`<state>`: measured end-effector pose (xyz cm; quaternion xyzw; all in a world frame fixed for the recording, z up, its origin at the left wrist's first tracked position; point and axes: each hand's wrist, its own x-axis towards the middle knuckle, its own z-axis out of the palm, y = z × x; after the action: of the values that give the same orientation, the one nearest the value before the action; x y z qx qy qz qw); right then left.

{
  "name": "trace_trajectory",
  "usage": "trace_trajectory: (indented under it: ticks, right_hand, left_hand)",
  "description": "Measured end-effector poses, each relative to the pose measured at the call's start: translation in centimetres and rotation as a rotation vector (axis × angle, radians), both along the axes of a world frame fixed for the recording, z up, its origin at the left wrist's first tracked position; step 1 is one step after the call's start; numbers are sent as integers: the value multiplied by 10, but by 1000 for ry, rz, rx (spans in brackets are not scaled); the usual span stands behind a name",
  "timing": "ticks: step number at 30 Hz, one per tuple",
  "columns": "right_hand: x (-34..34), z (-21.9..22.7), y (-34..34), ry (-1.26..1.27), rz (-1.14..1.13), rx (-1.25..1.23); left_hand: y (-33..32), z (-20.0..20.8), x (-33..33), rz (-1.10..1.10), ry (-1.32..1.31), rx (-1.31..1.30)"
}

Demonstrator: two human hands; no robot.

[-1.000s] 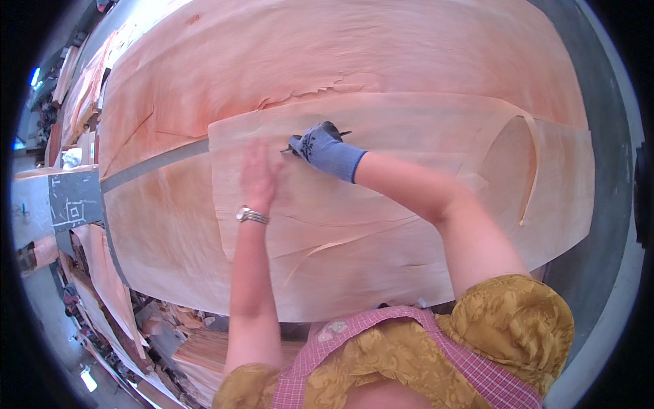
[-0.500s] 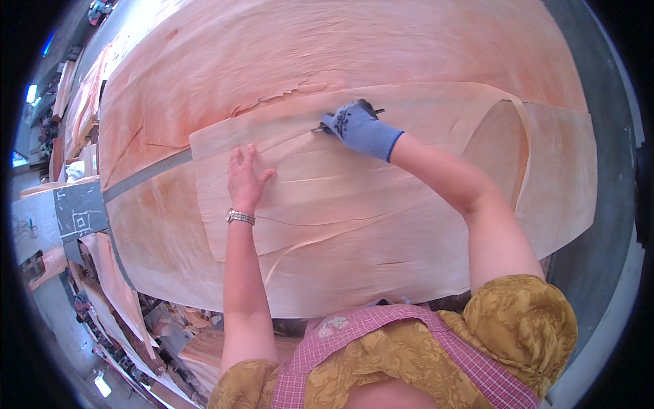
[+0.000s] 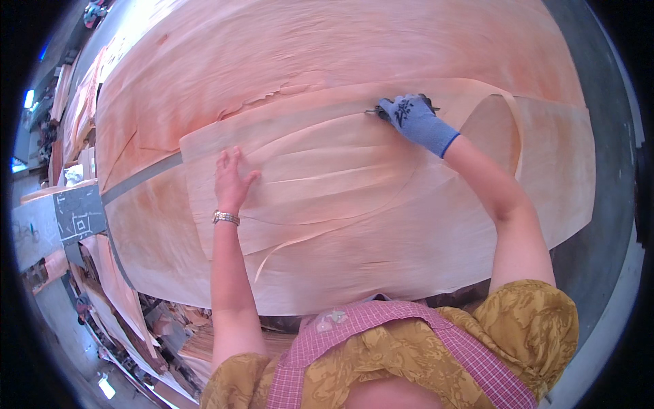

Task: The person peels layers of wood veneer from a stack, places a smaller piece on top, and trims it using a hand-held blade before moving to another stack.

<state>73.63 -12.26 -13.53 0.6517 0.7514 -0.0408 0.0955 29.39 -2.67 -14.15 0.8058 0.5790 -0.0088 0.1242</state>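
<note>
Left hand (image 3: 235,184), bare: palm down, fingers spread, holding nothing, laid on the left part of the upper sheet (image 3: 327,163). Watch (image 3: 225,217) on that wrist. Right hand (image 3: 407,121), in a blue glove with dark markings: fingers closed round a slim dark tool (image 3: 371,111), its tip pointing left near the sheet's far edge. The tip seems to touch the wood, though it is too small to be sure. A curved line runs from it toward the left hand.

The upper sheet, thin and pale, lies across a near sheet (image 3: 381,276) and a redder far sheet (image 3: 340,41), the latter with a ragged tear. Loose strip (image 3: 514,126) bends around at right; narrow sliver (image 3: 300,238) lies nearer the body. Grey desk (image 3: 613,204) shows at right.
</note>
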Motion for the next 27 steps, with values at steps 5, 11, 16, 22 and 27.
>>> trace_trajectory:
  ticks: [5, 11, 16, 22, 27]
  right_hand:
    - [53, -5, -42, 4, -84, 72]
    - [113, 6, -106, -31, -191, 37]
    - [141, 4, -130, -71, -301, -79]
    - [159, 4, -144, 188, -266, 278]
    - [162, 17, -79, 105, -301, 513]
  left_hand:
    - [1, 1, -3, -4, 8, 2]
    - [-1, 3, 0, -1, 9, 4]
    - [2, -1, 1, -2, 9, 4]
    - [3, -11, -6, -17, 24, 47]
    - [5, -13, -11, -14, 25, 20]
